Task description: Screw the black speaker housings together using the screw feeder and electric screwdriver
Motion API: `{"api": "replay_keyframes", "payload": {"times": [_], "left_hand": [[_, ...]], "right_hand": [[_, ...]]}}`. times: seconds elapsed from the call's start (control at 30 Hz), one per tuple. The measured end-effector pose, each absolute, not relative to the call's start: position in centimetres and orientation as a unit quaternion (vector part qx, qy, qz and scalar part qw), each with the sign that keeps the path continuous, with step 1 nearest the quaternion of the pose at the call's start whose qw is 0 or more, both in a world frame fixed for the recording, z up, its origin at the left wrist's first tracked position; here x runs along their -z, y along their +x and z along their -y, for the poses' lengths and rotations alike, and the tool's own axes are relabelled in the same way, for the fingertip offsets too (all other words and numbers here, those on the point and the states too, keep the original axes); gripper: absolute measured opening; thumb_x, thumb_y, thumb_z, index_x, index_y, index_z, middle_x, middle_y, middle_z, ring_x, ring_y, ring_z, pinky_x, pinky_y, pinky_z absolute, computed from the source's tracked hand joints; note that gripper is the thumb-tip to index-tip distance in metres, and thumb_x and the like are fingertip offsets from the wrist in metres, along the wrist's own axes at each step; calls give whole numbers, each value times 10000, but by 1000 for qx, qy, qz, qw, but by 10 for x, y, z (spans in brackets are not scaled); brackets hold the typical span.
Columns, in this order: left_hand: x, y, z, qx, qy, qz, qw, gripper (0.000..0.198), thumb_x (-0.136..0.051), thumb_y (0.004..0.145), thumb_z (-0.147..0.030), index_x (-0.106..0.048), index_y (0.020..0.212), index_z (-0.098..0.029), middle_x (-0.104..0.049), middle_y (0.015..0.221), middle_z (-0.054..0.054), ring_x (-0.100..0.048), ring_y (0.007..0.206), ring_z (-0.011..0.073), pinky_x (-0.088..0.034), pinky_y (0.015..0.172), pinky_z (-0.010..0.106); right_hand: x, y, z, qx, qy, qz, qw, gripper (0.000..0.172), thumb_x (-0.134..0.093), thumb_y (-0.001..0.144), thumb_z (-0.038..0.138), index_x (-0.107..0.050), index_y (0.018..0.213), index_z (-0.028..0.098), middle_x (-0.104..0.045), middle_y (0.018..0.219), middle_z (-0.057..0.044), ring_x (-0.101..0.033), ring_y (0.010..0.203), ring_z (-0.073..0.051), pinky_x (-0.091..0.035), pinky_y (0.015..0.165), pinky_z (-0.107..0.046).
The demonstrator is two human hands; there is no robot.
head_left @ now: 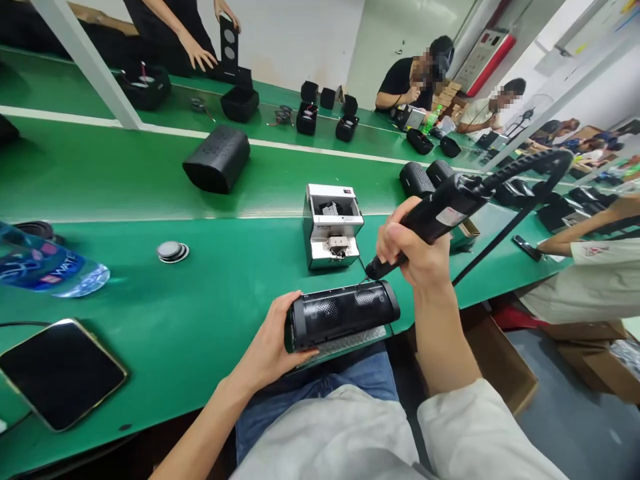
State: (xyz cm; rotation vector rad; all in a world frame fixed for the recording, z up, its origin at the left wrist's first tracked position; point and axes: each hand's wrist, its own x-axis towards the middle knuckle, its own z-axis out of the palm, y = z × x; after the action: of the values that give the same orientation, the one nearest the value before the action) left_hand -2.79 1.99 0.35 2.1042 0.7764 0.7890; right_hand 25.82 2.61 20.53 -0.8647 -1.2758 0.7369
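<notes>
My left hand [277, 342] is closed around the left end of a black speaker housing [347, 312] with mesh grille areas, which lies at the bench edge in front of me. In my right hand [416, 252] is a black electric screwdriver [443, 208], its cable running off to the right. The screwdriver slants down to the left, and its bit meets or nearly meets the upper right edge of the housing; contact is too small to confirm. Just beyond the housing stands a silver screw feeder [334, 227].
On the green bench [225, 280] are a water bottle [50, 263], a tablet [64, 373], a small stack of round discs [173, 251] and a black speaker shell [217, 159]. Several other people sit or stand around. A cardboard box [500, 360] is below right.
</notes>
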Motion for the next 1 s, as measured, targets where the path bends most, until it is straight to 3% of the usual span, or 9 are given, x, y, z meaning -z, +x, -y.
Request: {"api": "replay_keyframes", "payload": {"times": [0.2, 0.33, 0.47, 0.67, 0.8, 0.9, 1.0], "left_hand": [[0, -29, -19, -310, 826, -294, 368, 1035, -909, 936, -326, -256, 1739, -341, -496, 1675, 192, -583, 1565, 433, -537, 1281, 685], [-1, -29, -18, -311, 824, -298, 369, 1066, -919, 923, -297, -247, 1748, -363, -496, 1680, 180, -591, 1561, 432, -540, 1279, 687], [0, -29, -18, -311, 820, -303, 373, 1098, -938, 905, -281, -246, 1752, -379, -507, 1669, 171, -609, 1543, 433, -549, 1268, 692], [-2, -29, -18, -309, 819, -303, 376, 1071, -931, 912, -298, -259, 1743, -371, -511, 1667, 173, -598, 1555, 434, -547, 1271, 684], [-6, -28, -19, -305, 819, -305, 378, 1065, -926, 919, -312, -255, 1744, -361, -514, 1664, 171, -608, 1544, 423, -545, 1276, 674], [-6, -28, -19, -304, 819, -307, 378, 1035, -923, 930, -346, -278, 1738, -352, -519, 1662, 169, -608, 1542, 419, -543, 1283, 664], [-4, -29, -20, -306, 822, -305, 370, 1022, -917, 938, -376, -286, 1741, -343, -523, 1657, 172, -611, 1537, 420, -550, 1278, 659]], "right_hand": [[-249, 252, -25, -196, -336, 554, 736, 141, -886, 923, 270, -745, 927, 274, -479, 551, 97, -384, 384, -114, -344, 379, -297], [-250, 241, -54, -135, -341, 527, 767, 283, -918, 911, 302, -650, 823, 315, -480, 575, 91, -434, 439, -141, -405, 452, -337], [-232, 234, -82, -123, -361, 523, 763, 282, -893, 910, 311, -636, 793, 296, -470, 558, 92, -429, 406, -144, -387, 441, -354], [-232, 236, -82, -141, -421, 532, 721, 473, -934, 922, 615, -584, 787, 328, -471, 559, 70, -412, 449, -170, -411, 478, -428], [-233, 237, -83, -166, -438, 524, 711, 568, -943, 835, 771, -566, 770, 351, -476, 535, 65, -382, 459, -171, -405, 490, -446], [-230, 237, -83, -179, -434, 511, 720, 624, -985, 734, 807, -572, 757, 339, -450, 518, 70, -360, 433, -162, -366, 453, -426], [-235, 245, -69, -168, -446, 500, 723, 575, -994, 757, 738, -587, 768, 332, -442, 526, 72, -351, 429, -154, -357, 430, -396]]}}
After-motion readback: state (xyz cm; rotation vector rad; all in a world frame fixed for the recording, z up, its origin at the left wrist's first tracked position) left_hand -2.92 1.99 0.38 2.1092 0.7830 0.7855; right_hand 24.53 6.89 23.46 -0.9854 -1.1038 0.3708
